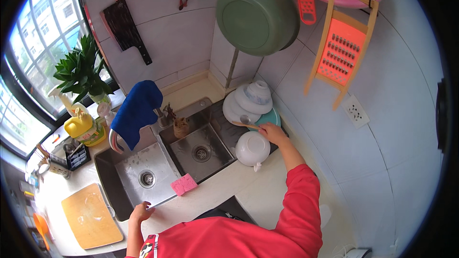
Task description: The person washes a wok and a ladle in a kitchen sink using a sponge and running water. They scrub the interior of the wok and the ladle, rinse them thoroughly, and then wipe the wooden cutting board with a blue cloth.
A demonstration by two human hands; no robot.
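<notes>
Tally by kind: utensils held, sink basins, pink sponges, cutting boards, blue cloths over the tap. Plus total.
Utensil in right hand: 1
Sink basins: 2
Pink sponge: 1
Cutting board: 1
Blue cloth over tap: 1
Total: 6

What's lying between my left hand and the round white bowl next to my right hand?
In the head view, a pink sponge lies between your left hand and the white bowl, at the sink's front edge.
</notes>
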